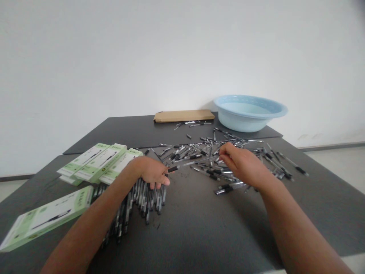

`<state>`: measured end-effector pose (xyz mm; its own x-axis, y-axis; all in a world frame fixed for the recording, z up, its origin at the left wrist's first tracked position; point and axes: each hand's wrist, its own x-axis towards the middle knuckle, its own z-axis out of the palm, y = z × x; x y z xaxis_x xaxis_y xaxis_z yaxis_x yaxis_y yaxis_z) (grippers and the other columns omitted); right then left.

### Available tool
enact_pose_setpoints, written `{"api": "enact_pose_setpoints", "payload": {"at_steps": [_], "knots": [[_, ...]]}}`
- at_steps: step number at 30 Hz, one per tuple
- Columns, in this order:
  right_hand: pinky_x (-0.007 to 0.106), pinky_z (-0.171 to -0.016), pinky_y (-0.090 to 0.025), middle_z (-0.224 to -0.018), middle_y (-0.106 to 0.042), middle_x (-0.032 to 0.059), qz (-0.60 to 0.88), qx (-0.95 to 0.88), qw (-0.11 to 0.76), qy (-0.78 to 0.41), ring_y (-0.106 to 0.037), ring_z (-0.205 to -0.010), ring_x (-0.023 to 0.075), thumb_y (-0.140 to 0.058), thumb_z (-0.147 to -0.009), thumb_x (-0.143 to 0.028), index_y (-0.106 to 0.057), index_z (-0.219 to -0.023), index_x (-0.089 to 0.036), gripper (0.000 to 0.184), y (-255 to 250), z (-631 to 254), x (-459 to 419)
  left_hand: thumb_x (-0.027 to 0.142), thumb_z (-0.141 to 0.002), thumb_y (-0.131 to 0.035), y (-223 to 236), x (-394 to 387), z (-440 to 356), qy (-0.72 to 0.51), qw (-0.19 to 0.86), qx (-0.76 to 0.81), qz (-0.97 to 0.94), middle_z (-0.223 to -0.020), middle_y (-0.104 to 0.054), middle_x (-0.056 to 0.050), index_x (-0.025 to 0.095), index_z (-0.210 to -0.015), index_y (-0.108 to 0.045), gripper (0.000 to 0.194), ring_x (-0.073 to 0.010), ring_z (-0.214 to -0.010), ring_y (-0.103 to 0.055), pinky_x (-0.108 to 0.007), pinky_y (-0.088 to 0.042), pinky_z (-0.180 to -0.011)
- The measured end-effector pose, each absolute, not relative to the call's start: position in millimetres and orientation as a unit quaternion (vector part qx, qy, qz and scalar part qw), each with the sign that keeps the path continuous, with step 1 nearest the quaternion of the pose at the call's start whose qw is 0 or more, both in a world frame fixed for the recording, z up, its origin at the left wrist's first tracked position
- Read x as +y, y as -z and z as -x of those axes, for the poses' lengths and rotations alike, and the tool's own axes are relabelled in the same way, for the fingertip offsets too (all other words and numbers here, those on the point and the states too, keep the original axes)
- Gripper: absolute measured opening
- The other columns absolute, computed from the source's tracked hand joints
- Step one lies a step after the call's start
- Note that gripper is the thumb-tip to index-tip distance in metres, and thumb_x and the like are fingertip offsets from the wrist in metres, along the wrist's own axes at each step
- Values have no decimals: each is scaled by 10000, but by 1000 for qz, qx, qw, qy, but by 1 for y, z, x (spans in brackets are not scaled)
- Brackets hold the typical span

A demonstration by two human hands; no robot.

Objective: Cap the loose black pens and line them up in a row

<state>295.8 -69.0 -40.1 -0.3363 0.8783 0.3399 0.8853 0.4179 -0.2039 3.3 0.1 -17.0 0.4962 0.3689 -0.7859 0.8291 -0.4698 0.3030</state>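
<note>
My left hand (154, 172) pinches a pen (173, 169) by its black grip, with the pen's clear barrel pointing right. From the barrel a thin rod, which looks like an ink refill (209, 158), runs to the closed fingertips of my right hand (241, 161). Below my left hand lies a dense row of pens (148, 199), side by side, partly covered by my left forearm. Loose pens and pen parts (185, 152) are scattered in front of and beneath my right hand.
Several green-and-white pen boxes (101, 161) lie stacked at left, and another box (51, 215) rests nearer. A flat cardboard piece (184, 115) sits at the back of the dark table (194, 228). A light blue basin (242, 122) stands at back right, by the white wall.
</note>
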Motion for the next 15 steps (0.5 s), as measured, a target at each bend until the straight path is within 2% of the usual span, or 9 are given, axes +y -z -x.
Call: {"api": "enact_pose_setpoints", "payload": {"at_steps": [8,15], "knots": [[248,-565,-309,-721,-595,19,544,-803,242,22,-529,-591,167,-445,-902,-223,-454,-903,-214,13,37,-295,-73,318,-937,-379,18,0,-5,339,340,375,-792,-970,-731,-150,86,-1212,-550,399,-217,-825,-696,-273,-524,-683],[257,-575,-306,-725,-589,16,531,-820,214,6,-534,-618,175,-420,-909,-221,-436,-915,-214,19,40,-296,-71,333,-928,-352,13,1,1,322,336,358,-809,-983,-723,-163,85,-967,-659,397,-226,-814,-690,-293,-513,-728]]}}
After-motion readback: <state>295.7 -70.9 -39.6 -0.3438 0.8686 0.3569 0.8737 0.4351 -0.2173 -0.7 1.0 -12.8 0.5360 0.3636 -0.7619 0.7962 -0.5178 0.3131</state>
